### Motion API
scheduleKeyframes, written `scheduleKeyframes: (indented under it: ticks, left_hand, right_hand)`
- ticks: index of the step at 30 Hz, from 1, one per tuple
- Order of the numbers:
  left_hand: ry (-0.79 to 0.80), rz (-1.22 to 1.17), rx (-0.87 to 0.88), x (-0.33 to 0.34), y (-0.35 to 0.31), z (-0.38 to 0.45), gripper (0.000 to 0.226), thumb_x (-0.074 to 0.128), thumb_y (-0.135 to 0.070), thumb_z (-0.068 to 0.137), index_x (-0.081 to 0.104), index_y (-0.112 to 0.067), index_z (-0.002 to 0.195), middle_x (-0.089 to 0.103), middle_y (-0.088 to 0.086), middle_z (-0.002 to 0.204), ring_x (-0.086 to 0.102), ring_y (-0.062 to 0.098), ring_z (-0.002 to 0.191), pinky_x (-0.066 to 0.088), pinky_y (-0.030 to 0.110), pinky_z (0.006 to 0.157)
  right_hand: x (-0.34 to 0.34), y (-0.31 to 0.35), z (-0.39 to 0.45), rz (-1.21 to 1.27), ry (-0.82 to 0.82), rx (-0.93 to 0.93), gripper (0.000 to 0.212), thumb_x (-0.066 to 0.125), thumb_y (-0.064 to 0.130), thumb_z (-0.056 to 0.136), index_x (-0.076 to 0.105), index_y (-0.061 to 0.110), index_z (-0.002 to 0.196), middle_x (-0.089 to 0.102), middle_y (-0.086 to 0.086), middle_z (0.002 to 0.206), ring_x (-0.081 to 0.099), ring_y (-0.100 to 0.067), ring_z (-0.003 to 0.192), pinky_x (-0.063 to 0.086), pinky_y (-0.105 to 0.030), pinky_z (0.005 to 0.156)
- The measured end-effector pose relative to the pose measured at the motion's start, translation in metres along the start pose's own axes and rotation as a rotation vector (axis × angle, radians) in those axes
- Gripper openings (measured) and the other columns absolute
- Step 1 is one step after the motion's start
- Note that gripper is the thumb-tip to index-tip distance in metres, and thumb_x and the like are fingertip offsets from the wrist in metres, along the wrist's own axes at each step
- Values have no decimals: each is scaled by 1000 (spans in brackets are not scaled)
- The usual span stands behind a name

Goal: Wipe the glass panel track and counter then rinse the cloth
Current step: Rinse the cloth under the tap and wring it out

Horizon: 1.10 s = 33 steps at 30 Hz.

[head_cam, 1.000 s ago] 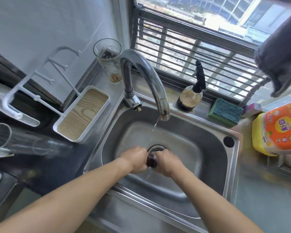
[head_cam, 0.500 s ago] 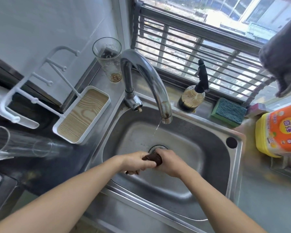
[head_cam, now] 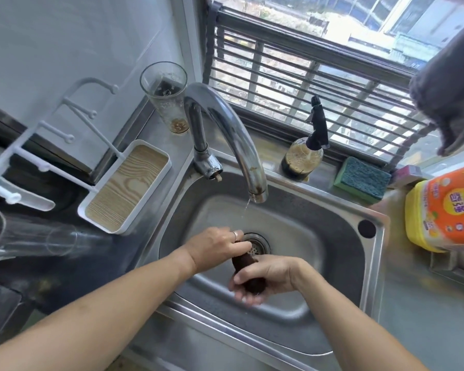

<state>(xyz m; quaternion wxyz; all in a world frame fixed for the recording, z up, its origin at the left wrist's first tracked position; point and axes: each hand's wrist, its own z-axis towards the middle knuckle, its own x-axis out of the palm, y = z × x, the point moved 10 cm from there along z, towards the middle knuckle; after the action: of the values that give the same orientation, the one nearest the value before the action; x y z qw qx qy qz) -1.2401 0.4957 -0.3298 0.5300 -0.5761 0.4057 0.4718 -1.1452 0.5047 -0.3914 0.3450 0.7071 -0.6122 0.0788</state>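
Note:
A dark brown cloth (head_cam: 243,263), rolled into a tight twist, is held over the steel sink (head_cam: 332,236) just in front of the drain (head_cam: 256,243). My left hand (head_cam: 217,247) grips its upper end and my right hand (head_cam: 265,274) grips its lower end, fingers curled round it. A thin trickle of water falls from the chrome faucet (head_cam: 225,124) behind the hands and misses the cloth.
A tall glass (head_cam: 166,95) and a white rack with a wood-grain tray (head_cam: 126,188) stand left of the faucet. Along the window ledge are a spray bottle (head_cam: 306,153), a green sponge (head_cam: 362,180) and a yellow-orange container (head_cam: 447,210). A grey cloth (head_cam: 450,89) hangs top right.
Both hands have twisted the cloth: the left hand rose toward the drain, the right hand dropped nearer me, and the roll now runs lengthwise between them.

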Motion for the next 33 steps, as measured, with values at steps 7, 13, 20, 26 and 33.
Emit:
scheduleKeyframes:
  ticks: [7, 13, 20, 26, 33]
  left_hand:
    - [537, -21, -476, 35, 18, -5, 23, 59, -15, 90, 68, -13, 110, 72, 13, 109, 70, 38, 101, 48, 40, 73]
    - [496, -468, -761, 49, 17, -15, 14, 61, -29, 83, 60, -16, 78, 74, 16, 92, 70, 39, 86, 45, 32, 61]
    - [403, -1149, -981, 55, -6, -26, 33, 64, -8, 74, 49, -17, 46, 38, -5, 40, 34, 13, 37, 27, 18, 41]
    - [437, -1609, -1058, 66, -29, -31, 34, 60, -9, 76, 37, -23, 56, 29, -2, 48, 23, 12, 39, 15, 16, 43]
    - [697, -1659, -979, 72, -22, -43, 51, 48, -70, 94, 42, -26, 69, 26, -8, 57, 19, 6, 43, 9, 18, 39]
  right_hand:
    - [-55, 33, 0, -921, -707, 103, 35, 80, 47, 74, 66, 20, 90, 70, -5, 87, 67, -25, 78, 52, -29, 68]
    - [-55, 61, -19, -1403, -962, -48, 28, 60, 43, 87, 69, 19, 99, 74, -9, 105, 70, -36, 99, 51, -37, 75]
    - [-52, 72, -28, -1588, -1021, -218, 24, 57, 38, 91, 64, 18, 101, 76, -7, 100, 72, -35, 93, 44, -34, 67]
    - [-54, 80, -41, -1622, -1224, -325, 31, 81, 45, 54, 59, 23, 59, 60, 3, 45, 59, -19, 35, 33, -18, 36]
    - [-54, 75, -32, -1439, -1112, -259, 13, 59, 35, 88, 61, 22, 89, 75, -3, 91, 70, -33, 88, 37, -35, 59]
